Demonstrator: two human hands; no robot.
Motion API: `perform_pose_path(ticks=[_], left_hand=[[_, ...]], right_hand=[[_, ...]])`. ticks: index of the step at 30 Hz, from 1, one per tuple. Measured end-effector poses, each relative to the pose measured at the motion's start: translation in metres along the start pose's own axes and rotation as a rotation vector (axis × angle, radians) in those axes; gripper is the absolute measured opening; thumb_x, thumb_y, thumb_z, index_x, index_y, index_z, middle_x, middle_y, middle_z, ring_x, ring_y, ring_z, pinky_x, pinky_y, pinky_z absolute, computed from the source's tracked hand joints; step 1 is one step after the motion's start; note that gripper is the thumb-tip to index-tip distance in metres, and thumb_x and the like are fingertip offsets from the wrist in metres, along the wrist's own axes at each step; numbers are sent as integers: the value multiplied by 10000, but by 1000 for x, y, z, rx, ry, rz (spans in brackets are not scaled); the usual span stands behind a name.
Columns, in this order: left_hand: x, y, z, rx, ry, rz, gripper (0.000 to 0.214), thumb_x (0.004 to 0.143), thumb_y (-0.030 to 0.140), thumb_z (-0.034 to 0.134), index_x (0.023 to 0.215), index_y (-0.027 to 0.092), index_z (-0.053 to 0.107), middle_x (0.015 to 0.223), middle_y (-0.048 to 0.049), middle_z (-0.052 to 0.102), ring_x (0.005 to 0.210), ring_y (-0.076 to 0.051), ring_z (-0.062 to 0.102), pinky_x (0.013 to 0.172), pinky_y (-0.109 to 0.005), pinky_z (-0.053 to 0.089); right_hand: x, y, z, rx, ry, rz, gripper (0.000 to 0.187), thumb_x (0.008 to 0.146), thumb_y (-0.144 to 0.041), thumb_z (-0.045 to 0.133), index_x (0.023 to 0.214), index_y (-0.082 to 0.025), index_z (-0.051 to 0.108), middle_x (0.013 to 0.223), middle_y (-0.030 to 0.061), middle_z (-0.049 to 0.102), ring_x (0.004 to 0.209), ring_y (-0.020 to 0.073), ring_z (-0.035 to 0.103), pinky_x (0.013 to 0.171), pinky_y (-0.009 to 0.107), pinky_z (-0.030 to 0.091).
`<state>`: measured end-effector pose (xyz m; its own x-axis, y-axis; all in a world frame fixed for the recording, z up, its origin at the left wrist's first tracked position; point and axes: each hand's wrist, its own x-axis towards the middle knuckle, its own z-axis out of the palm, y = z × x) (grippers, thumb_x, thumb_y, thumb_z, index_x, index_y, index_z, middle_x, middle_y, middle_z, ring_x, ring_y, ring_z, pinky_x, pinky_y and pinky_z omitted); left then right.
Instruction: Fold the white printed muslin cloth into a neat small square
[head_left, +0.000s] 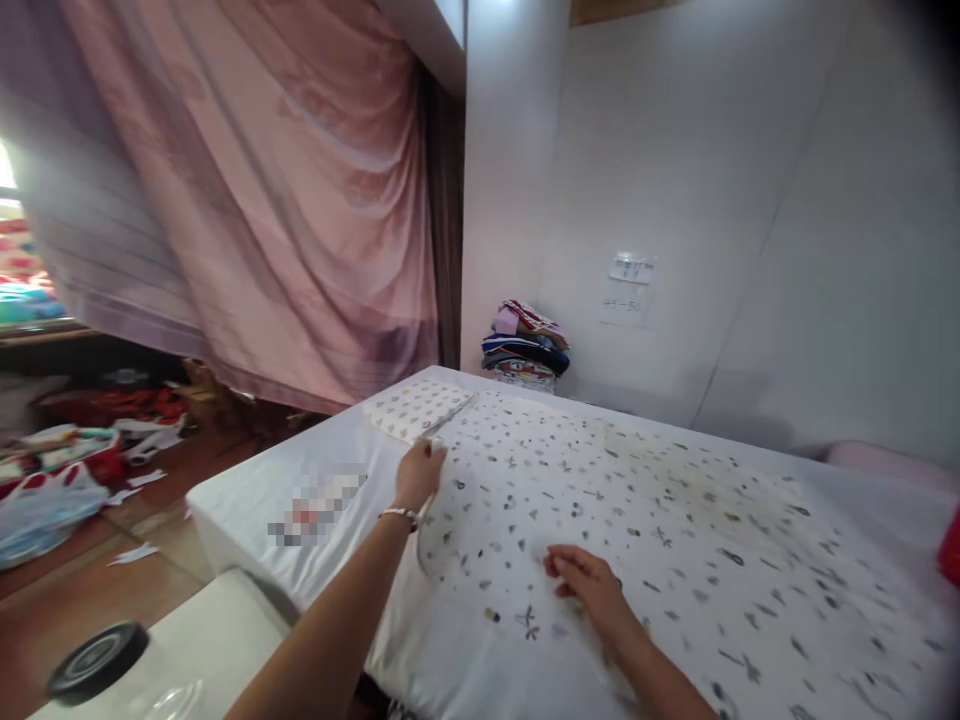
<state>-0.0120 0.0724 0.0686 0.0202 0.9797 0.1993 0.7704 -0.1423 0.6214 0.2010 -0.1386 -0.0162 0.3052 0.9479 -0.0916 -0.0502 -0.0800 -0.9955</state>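
A large white cloth with small dark printed motifs (517,520) is spread over the white-covered table. My left hand (420,475), with a bracelet at the wrist, is closed in a pinch on the left edge of this printed cloth. Just beyond it lies a folded white cloth with a small grey pattern (416,408). My right hand (589,580) is low over the printed cloth, fingers curled in and close together. What its fingertips hold, if anything, is hidden.
The white table cover (247,500) shows at left, with a blurred-out item on it. A stack of folded fabrics (525,345) stands by the wall. A pink curtain (300,200) hangs at left. Nearer are a black round lid (99,662) and floor bags (52,510).
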Motion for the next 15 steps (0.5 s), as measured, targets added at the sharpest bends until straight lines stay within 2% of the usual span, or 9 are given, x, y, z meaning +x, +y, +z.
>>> perform_pose_path(ticks=[3,5,7,9,11,13,15], left_hand=[[-30,88,39,1,-93,218,171,814,321,420,789,192,529,793,-48,624,766,-179,559,622,-267,352],[-67,138,69,-11,-197,404,145,809,305,452,792,198,550,839,-55,640,810,-178,575,661,-266,373],[-115,172,100,-20,-316,578,117,783,298,497,784,206,568,839,-49,648,798,-175,590,664,-264,390],[-161,186,127,-23,-438,752,91,732,272,550,788,208,582,829,-43,653,775,-186,602,652,-275,410],[-198,183,148,24,-526,1051,153,769,249,491,873,185,581,894,-85,650,807,-222,607,667,-322,438],[-221,172,163,46,-582,1172,195,780,239,473,933,166,569,930,-106,642,837,-244,605,694,-360,460],[-231,161,171,33,-625,1194,221,772,224,485,975,168,555,967,-102,637,874,-246,600,733,-377,470]], right_hand=[[12,-14,-32,283,122,56,414,690,-491,671,966,-182,649,967,80,682,889,204,633,721,309,509],[15,-23,-58,442,169,76,409,702,-509,650,954,-187,628,980,83,682,899,208,642,763,332,508],[9,-29,-85,526,176,85,400,736,-547,589,914,-189,620,939,82,691,907,220,647,800,360,501],[-4,-30,-107,541,162,120,446,760,-593,519,880,-176,623,883,92,697,920,245,645,811,387,496],[-20,-26,-122,518,163,185,484,754,-616,502,844,-159,631,838,103,699,916,269,643,794,400,497],[-35,-18,-129,488,195,248,443,720,-582,566,801,-152,630,800,97,700,895,272,644,771,389,498],[-45,-9,-130,441,254,263,349,664,-486,665,781,-161,620,749,59,695,836,246,648,721,350,497]])
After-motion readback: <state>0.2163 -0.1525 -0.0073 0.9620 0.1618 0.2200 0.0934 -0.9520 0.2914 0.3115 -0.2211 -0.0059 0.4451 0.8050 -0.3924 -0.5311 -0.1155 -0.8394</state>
